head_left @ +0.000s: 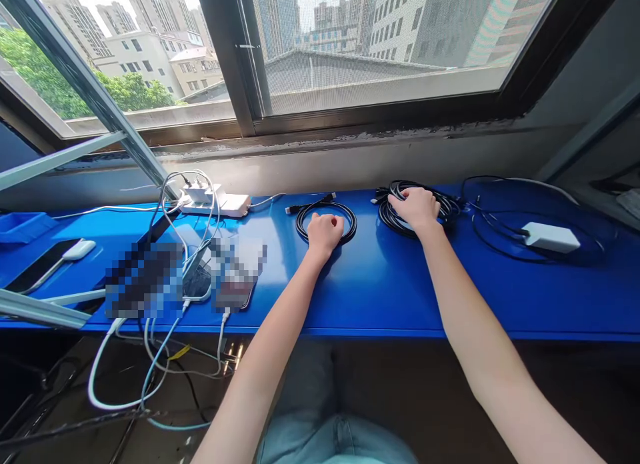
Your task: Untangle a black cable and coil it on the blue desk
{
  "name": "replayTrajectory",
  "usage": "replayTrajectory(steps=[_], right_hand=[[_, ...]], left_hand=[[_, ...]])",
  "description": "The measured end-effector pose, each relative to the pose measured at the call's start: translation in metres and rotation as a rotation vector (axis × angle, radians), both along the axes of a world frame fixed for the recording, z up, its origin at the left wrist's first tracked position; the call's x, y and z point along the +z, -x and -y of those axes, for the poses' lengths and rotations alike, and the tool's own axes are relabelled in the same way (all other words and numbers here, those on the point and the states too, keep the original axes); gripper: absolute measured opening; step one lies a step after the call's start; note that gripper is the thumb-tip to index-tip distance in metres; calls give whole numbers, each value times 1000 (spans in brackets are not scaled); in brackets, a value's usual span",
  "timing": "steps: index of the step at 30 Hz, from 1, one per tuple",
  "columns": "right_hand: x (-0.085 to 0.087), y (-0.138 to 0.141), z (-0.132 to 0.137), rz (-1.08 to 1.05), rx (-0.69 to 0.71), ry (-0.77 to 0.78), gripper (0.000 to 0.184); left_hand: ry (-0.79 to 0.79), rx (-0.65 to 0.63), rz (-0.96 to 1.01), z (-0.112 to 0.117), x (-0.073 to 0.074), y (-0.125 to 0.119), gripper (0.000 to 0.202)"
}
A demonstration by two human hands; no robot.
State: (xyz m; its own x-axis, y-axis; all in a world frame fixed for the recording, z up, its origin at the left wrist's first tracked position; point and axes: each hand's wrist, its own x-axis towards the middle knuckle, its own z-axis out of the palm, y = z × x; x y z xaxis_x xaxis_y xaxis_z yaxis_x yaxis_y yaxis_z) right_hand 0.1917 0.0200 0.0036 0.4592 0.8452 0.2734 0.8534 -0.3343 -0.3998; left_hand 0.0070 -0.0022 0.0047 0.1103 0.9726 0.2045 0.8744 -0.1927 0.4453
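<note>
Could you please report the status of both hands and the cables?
Left hand curled over the small black coil. Right hand over the larger black cable pile. White adapter right of the pile, clear of both hands.

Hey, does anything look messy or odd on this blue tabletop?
Yes: on the left, loose white and pale-blue cables droop over the front edge of the glossy blue tabletop, messier than the round coiled black cable at the left hand.

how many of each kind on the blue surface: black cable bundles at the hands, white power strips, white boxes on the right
Black cable bundles: 2, one at each hand
White power strip: 1
White box: 1
Total: 4
</note>
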Motion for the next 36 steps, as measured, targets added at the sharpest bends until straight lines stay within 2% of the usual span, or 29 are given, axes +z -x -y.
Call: replayTrajectory(steps=[4,12,18,23,28,32,36], right_hand=[[6,5,4,-65,-51,-13,32],[33,14,17,-215,-83,16,27],[45,23,24,-276,-136,-89,29],[51,19,28,-285,-196,-140,31],[44,14,25,-231,-135,-81,28],[26,14,15,-160,-23,50,19],[10,15,6,-83,2,102,12]], left_hand=[[23,7,-5,0,0,0,35],[28,20,-53,1,5,2,38],[47,-77,-144,-1,1,2,32],[42,-120,-201,-2,-2,2,33],[38,-130,-223,-3,-1,2,35],[38,-134,-223,-3,-2,1,35],[36,-132,-220,-4,-3,1,35]])
